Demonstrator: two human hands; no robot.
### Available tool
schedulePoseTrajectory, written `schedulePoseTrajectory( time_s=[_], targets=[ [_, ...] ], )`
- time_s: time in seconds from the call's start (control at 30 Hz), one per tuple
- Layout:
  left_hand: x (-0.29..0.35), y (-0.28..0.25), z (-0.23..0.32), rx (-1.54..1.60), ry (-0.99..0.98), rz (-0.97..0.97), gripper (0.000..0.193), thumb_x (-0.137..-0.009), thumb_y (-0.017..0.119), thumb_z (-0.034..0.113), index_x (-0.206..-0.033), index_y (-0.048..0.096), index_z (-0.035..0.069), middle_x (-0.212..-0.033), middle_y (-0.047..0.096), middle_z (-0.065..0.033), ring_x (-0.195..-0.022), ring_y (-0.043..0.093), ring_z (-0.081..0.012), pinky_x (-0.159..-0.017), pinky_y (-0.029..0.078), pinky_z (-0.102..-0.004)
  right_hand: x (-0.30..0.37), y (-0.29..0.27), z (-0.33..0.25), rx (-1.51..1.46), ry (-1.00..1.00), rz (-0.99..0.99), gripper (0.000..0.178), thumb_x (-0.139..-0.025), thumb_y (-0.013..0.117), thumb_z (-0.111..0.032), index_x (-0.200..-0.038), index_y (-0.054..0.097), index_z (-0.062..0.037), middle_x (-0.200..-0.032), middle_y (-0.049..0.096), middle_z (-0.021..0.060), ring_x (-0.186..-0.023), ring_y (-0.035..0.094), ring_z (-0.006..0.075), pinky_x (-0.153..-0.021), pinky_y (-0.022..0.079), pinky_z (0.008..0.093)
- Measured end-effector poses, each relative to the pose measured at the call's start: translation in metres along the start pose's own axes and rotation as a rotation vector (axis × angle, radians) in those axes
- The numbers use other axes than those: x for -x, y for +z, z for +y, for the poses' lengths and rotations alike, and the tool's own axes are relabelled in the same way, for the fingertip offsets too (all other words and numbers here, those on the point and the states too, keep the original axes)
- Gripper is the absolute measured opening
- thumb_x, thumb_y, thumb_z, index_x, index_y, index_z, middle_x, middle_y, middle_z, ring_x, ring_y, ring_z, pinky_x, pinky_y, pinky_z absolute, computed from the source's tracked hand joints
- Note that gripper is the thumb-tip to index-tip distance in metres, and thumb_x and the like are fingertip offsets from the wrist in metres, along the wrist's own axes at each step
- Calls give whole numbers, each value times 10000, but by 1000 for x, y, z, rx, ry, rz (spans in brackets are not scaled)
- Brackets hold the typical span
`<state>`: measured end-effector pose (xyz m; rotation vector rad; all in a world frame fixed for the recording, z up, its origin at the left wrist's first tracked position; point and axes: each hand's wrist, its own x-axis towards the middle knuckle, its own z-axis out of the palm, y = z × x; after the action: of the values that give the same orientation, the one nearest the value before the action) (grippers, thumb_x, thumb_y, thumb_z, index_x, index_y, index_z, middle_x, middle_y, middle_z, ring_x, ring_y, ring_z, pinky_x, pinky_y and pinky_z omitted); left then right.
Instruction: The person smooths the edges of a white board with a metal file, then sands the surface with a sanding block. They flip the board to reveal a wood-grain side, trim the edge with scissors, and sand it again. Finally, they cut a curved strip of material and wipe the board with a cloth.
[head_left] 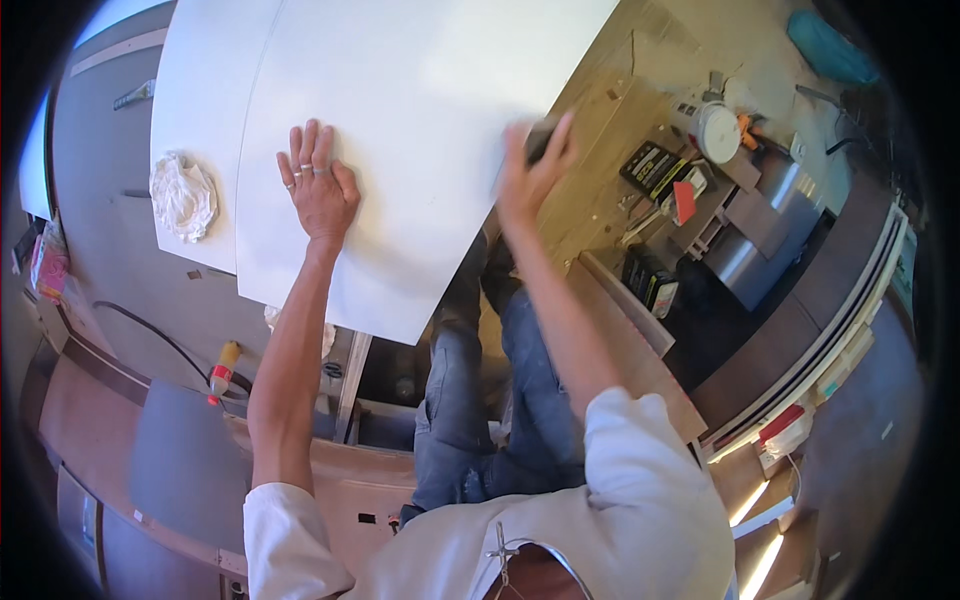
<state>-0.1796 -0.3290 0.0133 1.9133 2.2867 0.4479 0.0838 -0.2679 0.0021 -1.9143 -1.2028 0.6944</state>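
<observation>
My left hand (322,190) lies flat on a large white panel (400,120), its fingers stretched out and rings on some of them. At the panel's right edge, my right hand (535,175) is closed around a small dark block (540,142). Motion blurs that hand, so the block's exact kind is unclear. Left of my left hand, a crumpled white cloth (184,197) rests on a second white panel (200,110) beside the first one.
A bottle with a red cap (223,372) lies at the lower left near a dark hose (150,325). Beyond the panel's right edge are a white bucket (719,133), dark containers (655,170) and a red piece (684,202). A paintbrush (135,95) sits at the far left.
</observation>
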Motion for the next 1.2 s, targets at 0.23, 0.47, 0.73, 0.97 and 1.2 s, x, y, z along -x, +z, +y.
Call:
schedulePoseTrajectory(
  time_s=[0.23, 0.47, 0.73, 0.97, 1.2],
  targets=[
    [-7, 8, 12, 53, 54, 6, 510, -913, 465, 115, -1421, 478, 162, -1527, 452, -45, -1487, 315, -272, -1235, 118, -523, -178, -19, -38, -152, 148, -55, 866, -910, 597, -641, -1521, 405, -59, -1428, 431, 307, -1318, 453, 425, -1079, 381, 534],
    [1, 7, -1, 17, 70, 37, 503, -912, 470, 130, -1415, 497, 127, -1529, 447, -90, -1490, 302, -290, -1233, 116, -525, 159, -26, 10, -177, 292, -66, 954, -844, 763, -384, -1582, 257, -55, -1524, 251, 315, -1403, 307, 454, -1159, 255, 526],
    [-5, 17, 2, 40, 131, 27, 489, -945, 419, 184, -1422, 483, 99, -1532, 422, -120, -1491, 282, -313, -1224, 107, -557, -49, -27, -40, -59, 201, 5, 904, -909, 594, -653, -1562, 325, -87, -1495, 353, 290, -1384, 362, 426, -1109, 333, 566],
    [2, 14, -8, 10, 89, 13, 486, -933, 426, 188, -1406, 495, 99, -1538, 413, -124, -1500, 266, -309, -1237, 87, -542, 264, -34, 4, 254, -42, -31, 1029, -728, 813, -542, -1557, 358, -137, -1487, 318, 350, -1369, 316, 498, -1092, 260, 620],
    [1, 13, -3, -53, 160, 13, 464, -982, 424, 131, -1428, 452, 5, -1545, 407, -158, -1497, 261, -307, -1252, 100, -496, 45, -26, -13, 291, 119, 65, 907, -906, 615, -636, -1565, 317, -88, -1493, 352, 296, -1383, 350, 438, -1122, 307, 568]
  ],
)
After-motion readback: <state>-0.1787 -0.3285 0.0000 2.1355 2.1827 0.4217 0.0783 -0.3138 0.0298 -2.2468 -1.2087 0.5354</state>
